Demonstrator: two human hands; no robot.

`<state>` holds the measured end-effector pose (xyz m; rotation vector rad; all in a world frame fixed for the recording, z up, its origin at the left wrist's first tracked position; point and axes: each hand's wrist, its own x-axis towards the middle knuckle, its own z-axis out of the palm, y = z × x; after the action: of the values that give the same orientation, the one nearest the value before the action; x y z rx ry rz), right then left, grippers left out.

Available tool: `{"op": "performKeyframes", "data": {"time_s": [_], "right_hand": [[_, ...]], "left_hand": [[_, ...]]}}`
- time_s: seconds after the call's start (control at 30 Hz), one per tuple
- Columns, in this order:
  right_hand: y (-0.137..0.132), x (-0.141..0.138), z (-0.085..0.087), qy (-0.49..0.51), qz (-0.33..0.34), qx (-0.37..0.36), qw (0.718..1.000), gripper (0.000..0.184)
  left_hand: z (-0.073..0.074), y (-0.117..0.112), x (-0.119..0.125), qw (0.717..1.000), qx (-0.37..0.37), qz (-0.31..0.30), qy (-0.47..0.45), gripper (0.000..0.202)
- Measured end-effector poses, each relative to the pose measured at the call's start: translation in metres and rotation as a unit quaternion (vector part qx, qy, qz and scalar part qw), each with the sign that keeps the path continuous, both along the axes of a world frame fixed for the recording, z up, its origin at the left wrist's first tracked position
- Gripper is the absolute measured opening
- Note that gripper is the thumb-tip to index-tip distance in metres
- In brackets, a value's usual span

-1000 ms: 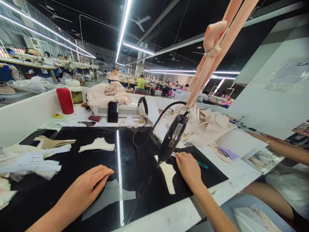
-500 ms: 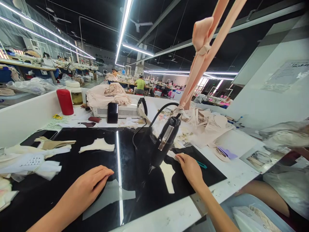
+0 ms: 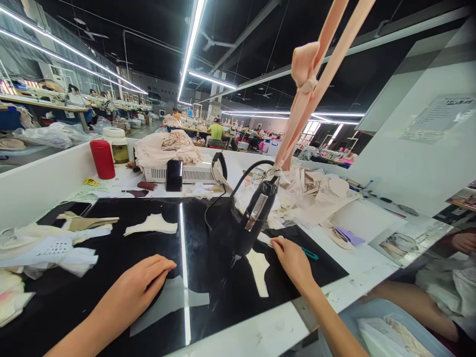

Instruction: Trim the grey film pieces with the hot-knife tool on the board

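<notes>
My left hand (image 3: 143, 282) lies over the black work surface with its fingers stretched out and holds nothing I can see. Beside and partly beneath it is a sheer grey fabric piece (image 3: 169, 300). The fingers of my right hand (image 3: 293, 260) are pinched at the end of a small white piece (image 3: 265, 239). Just left of that hand lies a cream cut fabric piece (image 3: 259, 273), its upper part hidden by a black corded tool (image 3: 256, 215). The tool hangs tilted from knotted pink straps (image 3: 301, 106), its metal tip pointing down between my hands.
Another cream cut piece (image 3: 151, 224) lies farther back. Bundled fabric (image 3: 55, 245) is at left, a teal clip-like item (image 3: 309, 254) at right. Behind stand a red bottle (image 3: 102, 159), a phone (image 3: 174, 175) and a beige fabric heap (image 3: 312, 183). A person sits at far right.
Both hands keep nearly the same place and pose. The view has shifted slightly. At far right, the person's plastic-like bundle has moved down, showing more of the table behind.
</notes>
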<state>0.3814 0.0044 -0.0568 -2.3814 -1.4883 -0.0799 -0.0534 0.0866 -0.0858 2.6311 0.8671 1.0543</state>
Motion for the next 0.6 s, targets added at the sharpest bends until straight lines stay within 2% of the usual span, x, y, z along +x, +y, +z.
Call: {"op": "performKeyframes", "data": {"time_s": [0.17,0.3,0.6], "right_hand": [[-0.0014,-0.0013,0.0015,-0.006,0.015,0.002,1.000,0.020],[-0.0007,-0.0005,-0.0008,-0.022,0.021,0.004,1.000,0.019],[0.0005,-0.0031,-0.0005,-0.019,-0.011,-0.003,1.000,0.016]], "left_hand": [[0.0005,-0.0008,-0.0008,1.000,-0.015,0.005,0.008,0.030],[0.0030,-0.0013,0.0002,1.000,0.008,0.004,0.003,0.027],[0.0041,-0.0016,0.0004,0.999,0.042,0.009,0.005,0.025]]}}
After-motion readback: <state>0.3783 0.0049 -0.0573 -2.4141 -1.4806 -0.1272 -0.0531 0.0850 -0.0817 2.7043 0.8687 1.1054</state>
